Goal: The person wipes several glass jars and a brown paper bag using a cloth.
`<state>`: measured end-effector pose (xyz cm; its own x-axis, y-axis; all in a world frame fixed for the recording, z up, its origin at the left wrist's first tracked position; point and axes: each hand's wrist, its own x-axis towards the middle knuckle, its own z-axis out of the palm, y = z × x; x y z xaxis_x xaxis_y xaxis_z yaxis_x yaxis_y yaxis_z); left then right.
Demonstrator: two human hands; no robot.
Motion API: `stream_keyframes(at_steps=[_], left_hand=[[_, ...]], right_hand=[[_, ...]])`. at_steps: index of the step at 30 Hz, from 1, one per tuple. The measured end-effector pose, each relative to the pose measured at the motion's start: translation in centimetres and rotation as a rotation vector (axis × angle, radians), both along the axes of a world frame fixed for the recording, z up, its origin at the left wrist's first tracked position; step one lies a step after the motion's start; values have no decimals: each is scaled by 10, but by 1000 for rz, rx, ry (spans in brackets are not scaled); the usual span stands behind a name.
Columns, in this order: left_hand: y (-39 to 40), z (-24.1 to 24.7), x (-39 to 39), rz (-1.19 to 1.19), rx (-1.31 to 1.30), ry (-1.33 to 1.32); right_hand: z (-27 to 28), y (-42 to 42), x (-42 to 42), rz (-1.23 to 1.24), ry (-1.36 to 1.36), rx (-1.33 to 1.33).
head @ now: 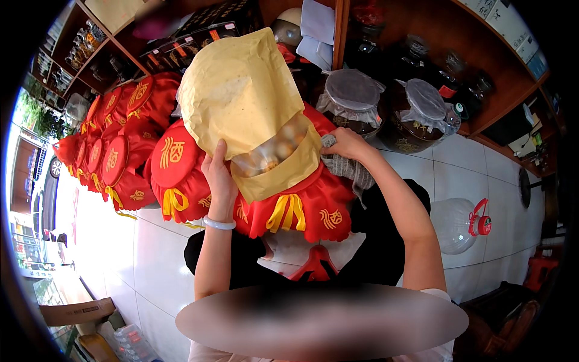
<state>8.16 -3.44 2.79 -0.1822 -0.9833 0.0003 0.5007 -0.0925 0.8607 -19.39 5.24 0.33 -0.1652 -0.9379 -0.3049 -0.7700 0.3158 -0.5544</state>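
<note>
A tan kraft paper bag (244,95) with a clear window (271,154) lies over the top of a red cloth-covered jar (316,199). Roundish pale-brown pieces show through the window; what exactly they are I cannot tell. My left hand (220,176), with a pale bangle on its wrist, grips the bag's left edge, thumb on top. My right hand (348,144) pinches a grey knitted cloth (346,165) beside the bag's right edge. Yellow ribbon (287,212) is tied around the jar's cover. The bag hides most of the jar's top.
More red-covered jars (174,156) stand in rows at the left. Two dark jars with plastic-wrapped lids (353,90) stand by wooden shelves (497,104). A large clear plastic bottle (452,226) lies on the tiled floor at the right. A red stool (316,262) shows between my legs.
</note>
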Motion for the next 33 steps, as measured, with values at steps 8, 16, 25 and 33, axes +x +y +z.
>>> stream_keyframes(at_steps=[8, 16, 25, 33], left_hand=[[1, 1, -1, -2, 8, -2], [-1, 0, 4, -11, 34, 13], [0, 1, 3, -7, 23, -8], [0, 1, 2, -5, 28, 12]], right_hand=[[-15, -4, -5, -8, 1, -9], [1, 0, -20, 63, -177, 34], [8, -9, 6, -87, -238, -512], [-14, -16, 9, -12, -159, -485]])
